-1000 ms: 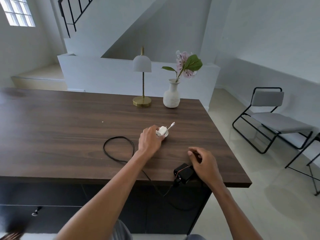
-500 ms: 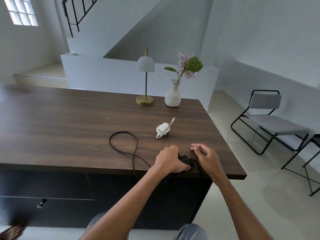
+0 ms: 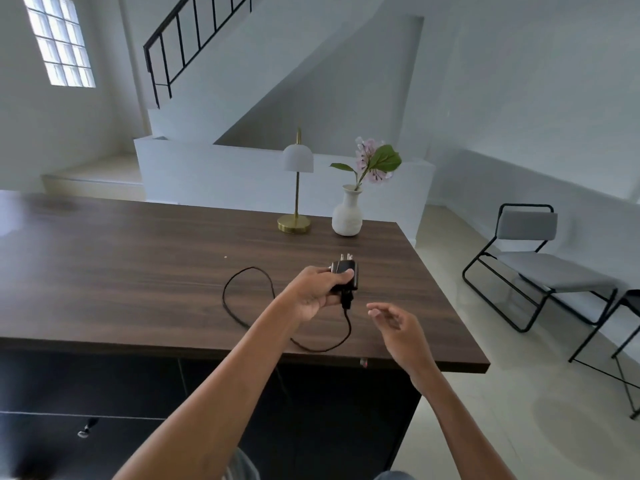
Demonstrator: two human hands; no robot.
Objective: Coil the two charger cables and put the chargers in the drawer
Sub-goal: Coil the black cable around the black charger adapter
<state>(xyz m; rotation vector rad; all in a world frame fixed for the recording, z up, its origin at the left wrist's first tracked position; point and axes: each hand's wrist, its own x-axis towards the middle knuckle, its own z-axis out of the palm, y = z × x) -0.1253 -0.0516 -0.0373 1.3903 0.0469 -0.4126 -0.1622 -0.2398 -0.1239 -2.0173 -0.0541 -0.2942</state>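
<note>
Clasping boxy black charger (image 3: 353,282), left grip (image 3: 313,293); cable (image 3: 247,269) looped

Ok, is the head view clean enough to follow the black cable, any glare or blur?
Head view: cable stands out sharply on the brown table; soft daylight from the window, only faint sheen at the table's far left; right hand slightly motion-blurred; wide-angle lens bends the edges.

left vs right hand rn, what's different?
Left hand grips the black charger, prongs pointing away; right hand holds nothing, fingers loosely spread. Left hand reaches farther over the table; right hand is nearer its front edge. Both are over the table, beside the black cable.
</note>
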